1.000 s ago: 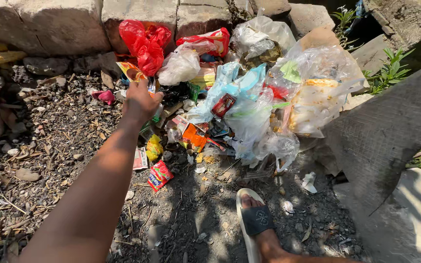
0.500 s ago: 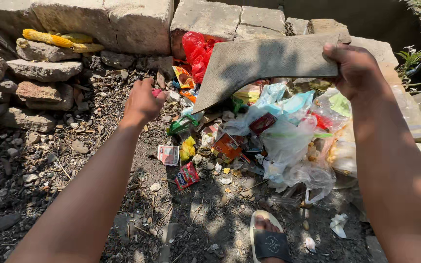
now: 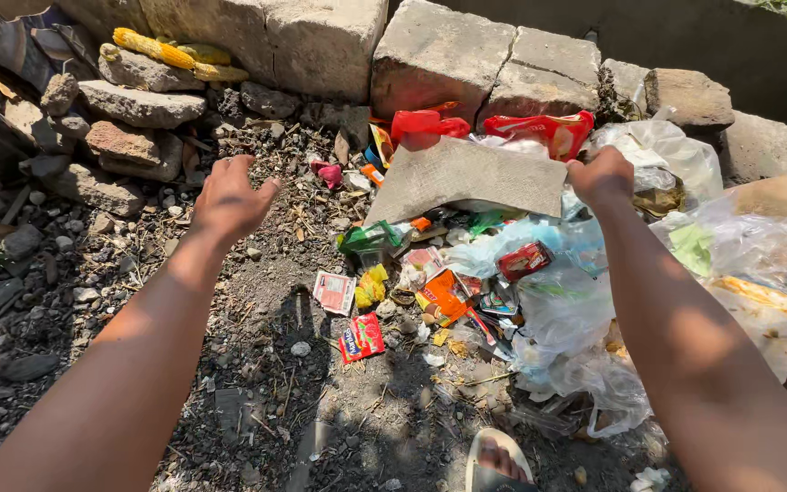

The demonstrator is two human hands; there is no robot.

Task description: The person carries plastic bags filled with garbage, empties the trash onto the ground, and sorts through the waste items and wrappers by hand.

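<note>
Grey flat board [image 3: 471, 175] lowered onto litter pile [image 3: 539, 273] since a moment ago | right hand [image 3: 599, 176] grips its edge | left hand [image 3: 227, 198] spread empty, left of board

Grey board [image 3: 471, 178] over litter (right-hand [image 3: 601, 179] grip)

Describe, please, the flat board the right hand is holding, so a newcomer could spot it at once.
Start at the row of big stone blocks along the top, then drop to the litter pile below. The right hand grips the grey board by one edge above it. It is the only flat, dull, rigid sheet among shiny bags and bright wrappers.
</note>
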